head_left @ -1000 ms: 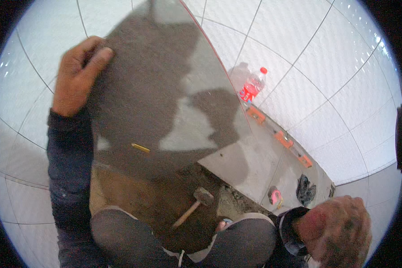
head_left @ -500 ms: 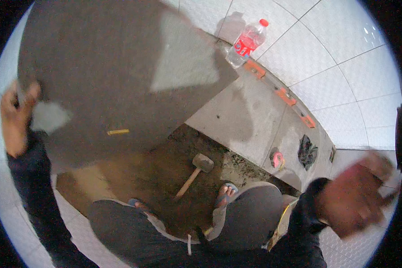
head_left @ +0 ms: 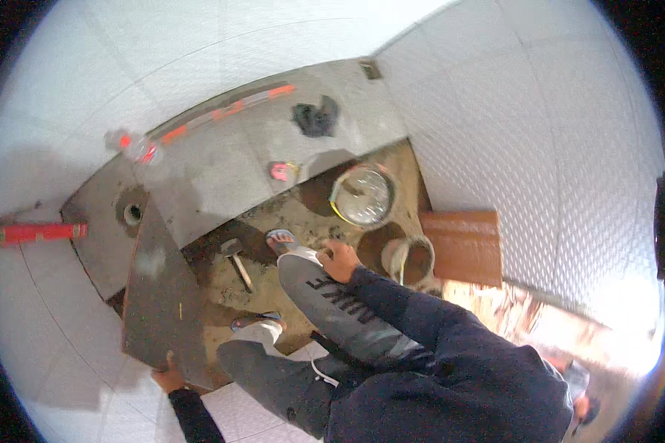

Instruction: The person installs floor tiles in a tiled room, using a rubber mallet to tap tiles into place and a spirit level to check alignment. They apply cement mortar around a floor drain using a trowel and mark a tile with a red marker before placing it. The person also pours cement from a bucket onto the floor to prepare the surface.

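Note:
A large grey tile point(head_left: 162, 310) leans at the left, tilted on its edge beside the sunken floor patch. My left hand point(head_left: 170, 376) grips its near lower edge, the thumb lying on its face and the other fingers hidden. On my right knee, my right hand point(head_left: 340, 262) is closed with curled fingers at the grey trouser leg point(head_left: 321, 288). Between the tile and my feet lies a mallet point(head_left: 238, 266) with a dark head and wooden handle, touched by neither hand.
Two buckets, one of murky water point(head_left: 363, 196) and a smaller one point(head_left: 419, 262), stand at the right by a brown box point(head_left: 462, 247). On the laid tiles are an orange-grey level point(head_left: 229, 111), bottle point(head_left: 139, 148), black bag point(head_left: 316, 117), pink tape measure point(head_left: 281, 171). A drain hole point(head_left: 132, 214) and red level point(head_left: 37, 233) are left.
The view has swung right, bringing the buckets into sight. My right hand has come from raised and blurred down to my knee. The tile now appears lower, still in my left hand.

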Demonstrator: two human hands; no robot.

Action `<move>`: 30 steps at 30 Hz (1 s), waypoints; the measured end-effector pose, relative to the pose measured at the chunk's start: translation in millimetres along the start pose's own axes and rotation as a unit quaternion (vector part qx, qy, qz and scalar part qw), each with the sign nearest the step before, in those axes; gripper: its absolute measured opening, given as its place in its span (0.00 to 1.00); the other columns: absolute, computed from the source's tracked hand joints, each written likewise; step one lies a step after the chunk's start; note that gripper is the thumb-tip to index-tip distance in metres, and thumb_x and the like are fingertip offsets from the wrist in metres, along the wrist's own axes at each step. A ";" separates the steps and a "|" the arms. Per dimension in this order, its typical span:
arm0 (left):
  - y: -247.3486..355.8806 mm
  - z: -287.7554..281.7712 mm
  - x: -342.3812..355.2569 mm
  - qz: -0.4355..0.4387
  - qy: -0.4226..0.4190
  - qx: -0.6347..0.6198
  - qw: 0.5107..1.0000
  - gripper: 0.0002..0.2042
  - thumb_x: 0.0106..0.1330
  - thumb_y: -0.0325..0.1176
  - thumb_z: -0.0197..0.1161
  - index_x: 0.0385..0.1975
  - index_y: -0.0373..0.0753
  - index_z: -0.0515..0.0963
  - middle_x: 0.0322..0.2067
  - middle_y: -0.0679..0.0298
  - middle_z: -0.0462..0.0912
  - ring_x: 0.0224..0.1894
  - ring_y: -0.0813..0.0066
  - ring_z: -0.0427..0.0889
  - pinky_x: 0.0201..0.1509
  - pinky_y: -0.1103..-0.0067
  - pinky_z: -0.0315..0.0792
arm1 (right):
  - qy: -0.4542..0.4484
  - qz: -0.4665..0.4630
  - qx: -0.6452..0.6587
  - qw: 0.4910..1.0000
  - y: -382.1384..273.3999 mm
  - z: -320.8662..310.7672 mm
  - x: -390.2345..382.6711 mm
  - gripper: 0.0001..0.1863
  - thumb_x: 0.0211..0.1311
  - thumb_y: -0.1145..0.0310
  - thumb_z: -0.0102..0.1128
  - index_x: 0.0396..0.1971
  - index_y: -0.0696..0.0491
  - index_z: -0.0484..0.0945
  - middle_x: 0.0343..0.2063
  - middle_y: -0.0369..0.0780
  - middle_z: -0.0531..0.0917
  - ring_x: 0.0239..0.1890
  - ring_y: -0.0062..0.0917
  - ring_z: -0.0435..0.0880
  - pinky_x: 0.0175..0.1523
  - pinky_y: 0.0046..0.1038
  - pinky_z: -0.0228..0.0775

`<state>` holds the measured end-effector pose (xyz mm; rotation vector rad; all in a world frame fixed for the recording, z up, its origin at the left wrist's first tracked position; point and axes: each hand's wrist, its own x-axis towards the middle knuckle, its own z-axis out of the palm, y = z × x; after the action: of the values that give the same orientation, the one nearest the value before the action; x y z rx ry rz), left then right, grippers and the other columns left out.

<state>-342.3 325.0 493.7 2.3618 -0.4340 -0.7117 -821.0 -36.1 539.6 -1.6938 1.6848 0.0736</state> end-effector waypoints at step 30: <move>314.2 -19.3 -34.7 0.351 -0.255 0.576 0.693 0.29 0.57 0.47 0.68 0.47 0.25 0.74 0.47 0.36 0.76 0.51 0.40 0.74 0.56 0.58 0.70 | 0.110 0.517 0.284 0.800 109.8 -12.3 -435.3 0.16 0.52 0.61 0.62 0.40 0.51 0.84 0.40 0.51 0.84 0.46 0.48 0.83 0.54 0.44 0.74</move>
<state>-398.3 114.7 723.7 2.5322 -2.4920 -0.7901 -984.0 338.9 725.5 -0.2218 2.3184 -0.1178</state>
